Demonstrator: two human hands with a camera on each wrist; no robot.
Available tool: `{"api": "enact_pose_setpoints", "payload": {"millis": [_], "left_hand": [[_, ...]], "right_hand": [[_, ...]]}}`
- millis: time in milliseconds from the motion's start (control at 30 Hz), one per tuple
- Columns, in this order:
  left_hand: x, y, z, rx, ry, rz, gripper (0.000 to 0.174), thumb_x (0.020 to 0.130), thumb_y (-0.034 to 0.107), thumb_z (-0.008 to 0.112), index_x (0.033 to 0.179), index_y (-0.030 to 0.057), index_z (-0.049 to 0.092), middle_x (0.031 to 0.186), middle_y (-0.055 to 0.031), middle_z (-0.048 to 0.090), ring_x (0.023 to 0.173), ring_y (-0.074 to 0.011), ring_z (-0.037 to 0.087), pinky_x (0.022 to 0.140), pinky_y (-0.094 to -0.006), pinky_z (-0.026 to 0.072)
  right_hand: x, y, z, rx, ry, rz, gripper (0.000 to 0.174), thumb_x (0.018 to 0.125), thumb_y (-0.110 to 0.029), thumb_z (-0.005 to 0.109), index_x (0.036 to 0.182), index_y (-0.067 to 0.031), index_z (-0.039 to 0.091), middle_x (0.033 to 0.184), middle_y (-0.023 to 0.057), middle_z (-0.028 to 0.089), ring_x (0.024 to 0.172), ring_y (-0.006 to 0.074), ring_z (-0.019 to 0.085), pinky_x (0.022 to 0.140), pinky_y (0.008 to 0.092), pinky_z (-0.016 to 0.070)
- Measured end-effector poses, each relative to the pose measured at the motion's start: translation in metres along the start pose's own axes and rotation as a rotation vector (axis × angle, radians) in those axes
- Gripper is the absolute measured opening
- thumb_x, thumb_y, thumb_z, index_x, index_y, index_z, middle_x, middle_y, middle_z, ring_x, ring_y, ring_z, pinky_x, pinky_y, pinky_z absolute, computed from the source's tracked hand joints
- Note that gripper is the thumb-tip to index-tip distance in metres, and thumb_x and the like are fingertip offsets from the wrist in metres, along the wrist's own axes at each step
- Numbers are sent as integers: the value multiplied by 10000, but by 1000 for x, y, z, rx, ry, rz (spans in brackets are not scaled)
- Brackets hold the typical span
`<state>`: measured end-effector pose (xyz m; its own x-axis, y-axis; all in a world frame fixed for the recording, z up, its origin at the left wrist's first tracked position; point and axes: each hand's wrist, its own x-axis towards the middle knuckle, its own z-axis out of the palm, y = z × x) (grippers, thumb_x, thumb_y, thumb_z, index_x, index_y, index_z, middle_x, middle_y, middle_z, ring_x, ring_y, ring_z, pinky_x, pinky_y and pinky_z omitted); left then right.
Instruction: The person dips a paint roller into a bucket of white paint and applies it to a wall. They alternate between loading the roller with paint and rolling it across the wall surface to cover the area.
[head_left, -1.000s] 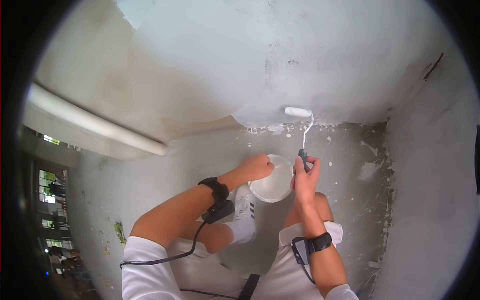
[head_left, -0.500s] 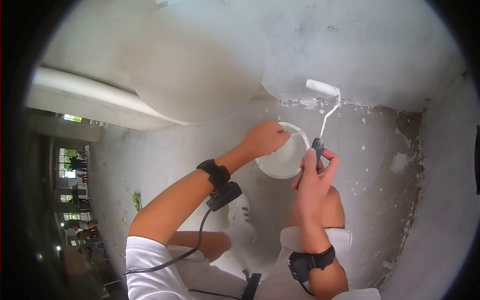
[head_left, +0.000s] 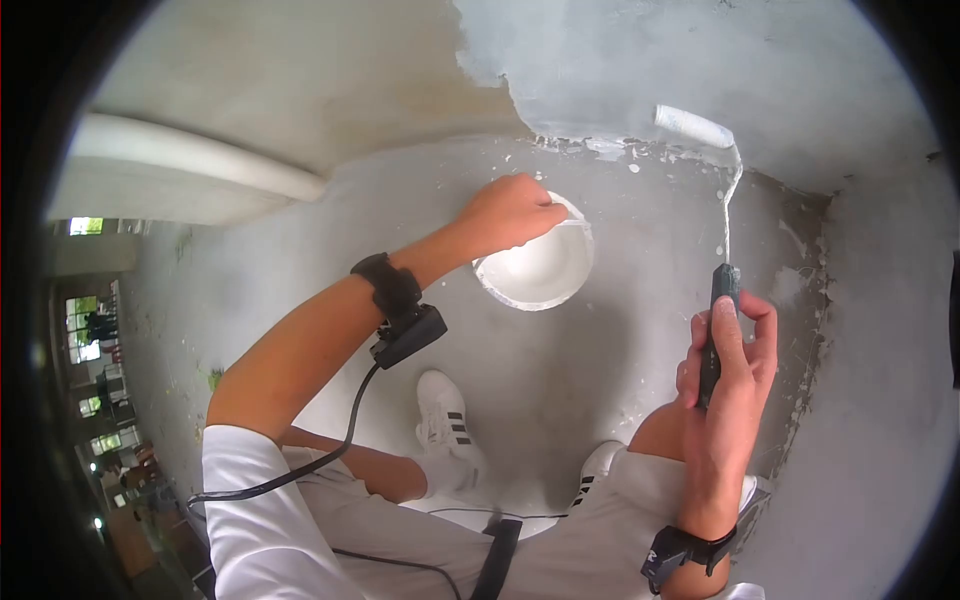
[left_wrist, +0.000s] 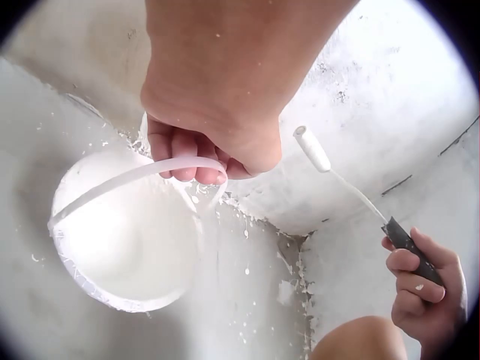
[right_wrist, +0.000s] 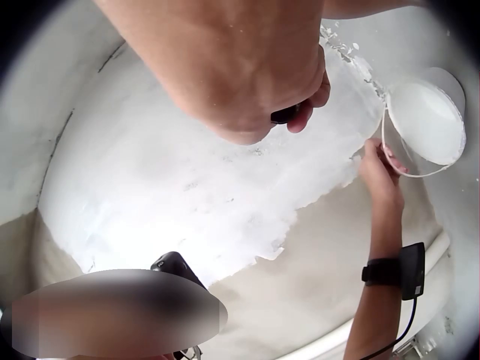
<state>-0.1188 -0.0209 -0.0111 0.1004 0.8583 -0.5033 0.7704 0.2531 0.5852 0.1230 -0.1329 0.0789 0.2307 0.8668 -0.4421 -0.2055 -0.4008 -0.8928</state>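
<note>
In the head view my left hand (head_left: 512,210) grips the thin handle of a white bucket (head_left: 530,304), out in front of my legs. The left wrist view shows the curled fingers under the raised handle (left_wrist: 127,175), and pale paint inside the bucket. To the right, my right hand (head_left: 735,350) holds a paint roller by its dark grip (head_left: 726,283), thumb along it. The roller's white cover (head_left: 693,127) points up and left, overlapping the foot of the wall in this view. From the right wrist, only the grip's dark end (right_wrist: 285,115) shows past the hand.
Ahead rises a wall, part white-painted (head_left: 620,60), part bare beige. A white pipe (head_left: 215,163) runs along its left base. Another wall (head_left: 880,400) stands at right. My shoes (head_left: 440,410) are on the paint-spattered grey floor. Black cables run from the wrist cameras.
The right hand and roller have moved right, away from the bucket. The left hand and bucket appear higher in view. My legs now look straighter, with both shoes showing.
</note>
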Motion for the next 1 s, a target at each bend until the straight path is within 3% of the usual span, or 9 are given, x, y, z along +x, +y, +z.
{"api": "enact_pose_setpoints", "payload": {"millis": [67, 200, 333, 467, 567, 633, 800, 900, 1000], "left_hand": [[0, -1, -9, 8, -37, 12, 382, 841, 287, 563, 582, 25, 461, 534, -42, 479, 457, -145, 475, 423, -317, 371], [7, -12, -12, -6, -62, 50, 371, 844, 292, 559, 602, 13, 520, 543, -60, 527, 453, -163, 522, 438, -316, 430], [2, -11, -19, 10, -129, 84, 364, 844, 283, 552, 598, 16, 530, 538, -67, 539, 451, -165, 532, 445, -320, 443], [10, -35, -11, 44, -98, 195, 357, 835, 256, 547, 588, 4, 491, 517, -88, 507, 449, -181, 503, 455, -354, 404], [12, -49, -2, 98, -3, 264, 339, 822, 231, 550, 611, -20, 468, 510, -115, 455, 464, -199, 436, 489, -388, 370], [4, -48, 3, 66, 8, 236, 330, 824, 224, 554, 632, -31, 469, 524, -128, 436, 488, -206, 399, 511, -401, 366], [-8, -50, 16, -74, 94, 307, 321, 841, 212, 556, 645, -31, 482, 550, -129, 432, 519, -203, 370, 529, -405, 371], [-9, -49, 16, -41, 102, 314, 315, 843, 206, 561, 646, -28, 484, 559, -125, 441, 520, -203, 373, 531, -399, 372], [-6, -48, 14, -48, 130, 339, 325, 837, 202, 565, 632, -24, 453, 548, -117, 417, 515, -204, 359, 522, -388, 357]], "right_hand": [[-6, -3, 1, -8, 20, 11, 250, 976, -227, 583, 1109, -62, 450, 762, 50, 538, 416, 59, 379, 381, 216, 273], [-11, 2, -18, -34, -34, 35, 272, 979, -222, 585, 1128, -40, 450, 742, 53, 545, 407, 69, 397, 361, 223, 282], [-14, -30, -24, -101, -117, 240, 238, 972, -211, 579, 1072, -31, 461, 740, 49, 538, 395, 75, 395, 369, 234, 302], [19, -59, 2, -213, -362, 383, 294, 967, -271, 574, 1059, -8, 481, 767, 38, 519, 427, 76, 397, 440, 239, 340], [74, -25, 29, -249, -498, 342, 292, 954, -258, 581, 1067, -8, 481, 764, 37, 519, 441, 82, 403, 446, 246, 328], [84, 25, 41, -276, -453, 290, 278, 946, -242, 574, 1064, -8, 481, 757, 35, 511, 445, 89, 400, 451, 255, 325], [96, 69, 12, -14, -395, 647, 204, 955, -195, 539, 1022, -14, 475, 771, 43, 503, 442, 79, 395, 412, 247, 307], [101, 54, -5, -61, -345, 684, 187, 962, -177, 525, 1012, -2, 482, 764, 41, 501, 434, 67, 380, 399, 232, 298], [110, 3, -18, -144, -346, 661, 180, 965, -166, 520, 1011, 7, 508, 757, 26, 503, 432, 45, 359, 393, 213, 275]]}}
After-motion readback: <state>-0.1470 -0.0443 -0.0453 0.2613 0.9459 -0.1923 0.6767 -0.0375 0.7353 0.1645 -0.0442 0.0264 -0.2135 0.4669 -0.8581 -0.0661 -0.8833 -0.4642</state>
